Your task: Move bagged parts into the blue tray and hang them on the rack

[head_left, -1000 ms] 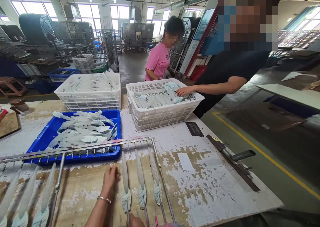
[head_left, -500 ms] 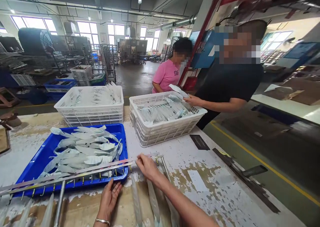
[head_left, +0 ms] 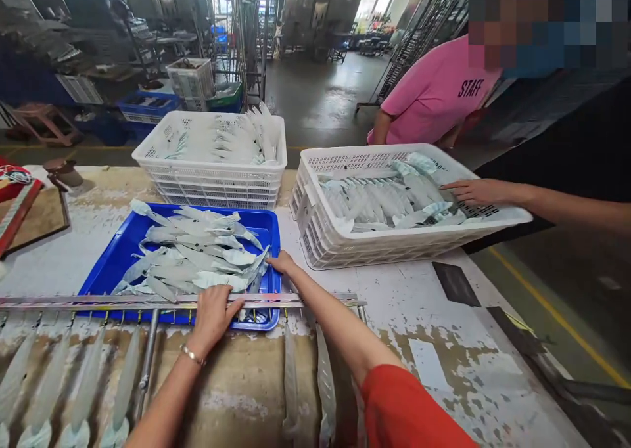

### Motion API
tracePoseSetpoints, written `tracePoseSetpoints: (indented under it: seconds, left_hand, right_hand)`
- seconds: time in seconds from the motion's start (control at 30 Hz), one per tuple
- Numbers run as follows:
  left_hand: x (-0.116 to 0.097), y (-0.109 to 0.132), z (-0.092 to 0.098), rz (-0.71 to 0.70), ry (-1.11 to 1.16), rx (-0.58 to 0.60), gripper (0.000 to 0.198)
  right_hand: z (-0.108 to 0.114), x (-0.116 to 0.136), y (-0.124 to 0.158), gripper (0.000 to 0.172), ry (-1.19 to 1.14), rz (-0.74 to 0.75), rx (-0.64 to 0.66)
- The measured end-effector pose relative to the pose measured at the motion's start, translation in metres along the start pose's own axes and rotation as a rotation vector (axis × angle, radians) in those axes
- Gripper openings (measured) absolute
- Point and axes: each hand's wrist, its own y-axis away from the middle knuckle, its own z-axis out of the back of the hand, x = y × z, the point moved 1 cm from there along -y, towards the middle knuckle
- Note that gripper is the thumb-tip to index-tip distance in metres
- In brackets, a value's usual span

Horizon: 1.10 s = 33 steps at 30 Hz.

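Note:
My left hand [head_left: 217, 307] reaches across the hooked metal rail [head_left: 315, 302], palm down, thumb apart from the fingers. Its fingertips are partly hidden near the pile in the blue tray [head_left: 101, 254]. My right hand [head_left: 282, 264] is over the tray's right rim, fingers curled in beside the tail of a pale leaf-shaped piece [head_left: 260, 263]. Whether it pinches that piece or the rim cannot be made out. Many such translucent pieces lie heaped in the tray. Others hang from the rail's hooks, such as a long pale piece [head_left: 127, 376] at the left.
Two stacks of white baskets, a left one [head_left: 217, 172] and a right one [head_left: 355, 241], hold more pale pieces. A co-worker's hand [head_left: 473, 192] reaches into the right one. A person in pink [head_left: 428, 100] stands behind. A dark flat plate [head_left: 456, 284] lies at right.
My right hand has left the rail for the tray's right rim. My left hand has turned from palm up below the tray to palm down over the rail. The view has tilted down.

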Motion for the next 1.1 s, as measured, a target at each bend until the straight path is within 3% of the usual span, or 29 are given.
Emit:
tracePoseSetpoints:
  seconds: [0.1, 0.17, 0.5, 0.7, 0.83, 0.93, 1.03, 1.1]
  left_hand:
    - [-0.011, -0.034, -0.004, -0.074, -0.225, 0.338, 0.048]
    - [-0.015, -0.04, -0.012, -0.105, -0.286, 0.398, 0.052]
    - [-0.003, -0.032, -0.021, -0.198, -0.191, 0.258, 0.054]
    - [0.002, -0.028, -0.024, -0.227, -0.18, 0.217, 0.047]
    - [0.011, -0.029, -0.037, -0.22, -0.126, 0.177, 0.039]
    - [0.016, -0.03, -0.049, -0.267, -0.103, 0.041, 0.047]
    - [0.021, -0.024, -0.052, -0.345, -0.096, -0.159, 0.05]
    - [0.027, -0.012, -0.05, -0.391, -0.089, -0.286, 0.048]
  right_hand:
    - [-0.009, 0.004, -0.003, 0.038, -0.053, -0.112, -0.013]
    - [-0.014, 0.005, -0.004, 0.041, -0.086, -0.157, -0.045]
    - [-0.011, 0.008, -0.016, 0.035, -0.123, -0.17, -0.116]
    - [0.001, 0.028, -0.049, 0.041, -0.078, -0.134, -0.075]
    - [0.014, 0.044, -0.049, 0.043, -0.032, -0.076, -0.053]
    - [0.038, 0.053, -0.028, 0.048, 0.098, 0.059, -0.031]
    - [0.083, 0.061, 0.005, 0.048, 0.307, 0.459, -0.058]
    - [0.127, 0.063, 0.027, 0.037, 0.386, 0.715, -0.18]
